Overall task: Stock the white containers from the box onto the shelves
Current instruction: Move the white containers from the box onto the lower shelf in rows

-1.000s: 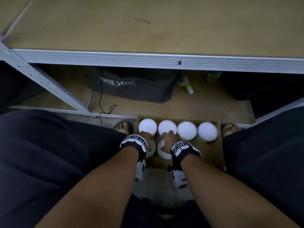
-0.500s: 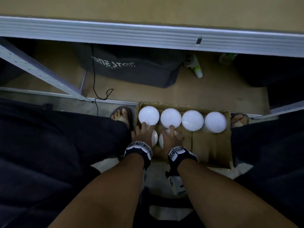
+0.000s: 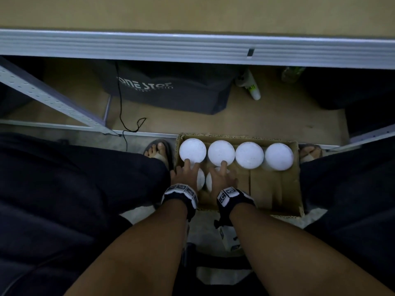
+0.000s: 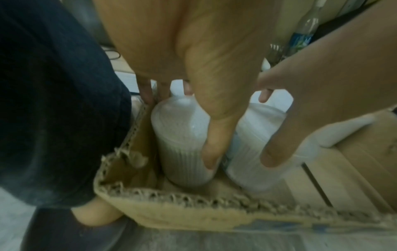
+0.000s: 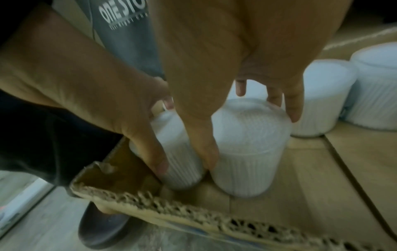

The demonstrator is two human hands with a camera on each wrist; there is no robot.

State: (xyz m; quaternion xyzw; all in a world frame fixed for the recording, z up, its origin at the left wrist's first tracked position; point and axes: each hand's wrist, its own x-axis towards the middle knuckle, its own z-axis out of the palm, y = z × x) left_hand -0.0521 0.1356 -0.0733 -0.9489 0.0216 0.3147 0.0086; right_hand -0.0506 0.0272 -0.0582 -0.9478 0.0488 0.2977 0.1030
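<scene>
An open cardboard box (image 3: pixel 275 189) stands on the floor between my feet. Its far row holds several white ribbed containers (image 3: pixel 249 155). Two more stand at its near left. My left hand (image 3: pixel 186 171) grips the left one (image 4: pixel 180 135), thumb (image 4: pixel 214 144) down between the two, fingers (image 4: pixel 148 91) behind it. My right hand (image 3: pixel 222 175) grips the right one (image 5: pixel 247 152), with its thumb (image 5: pixel 201 152) in the same gap and its fingers (image 5: pixel 290 107) over the far side. Both containers stand on the box floor.
A metal shelf edge (image 3: pixel 192 45) with a brown board (image 3: pixel 192 11) crosses above. The lower shelf holds a dark "ONE STOP" bag (image 3: pixel 171 90), a white bottle (image 3: pixel 253 88) and a black cable (image 3: pixel 128 116). A slanted metal brace (image 3: pixel 49 97) runs at left.
My hands have slid from the tops of the two near containers down round their sides. My head has dropped closer to the box.
</scene>
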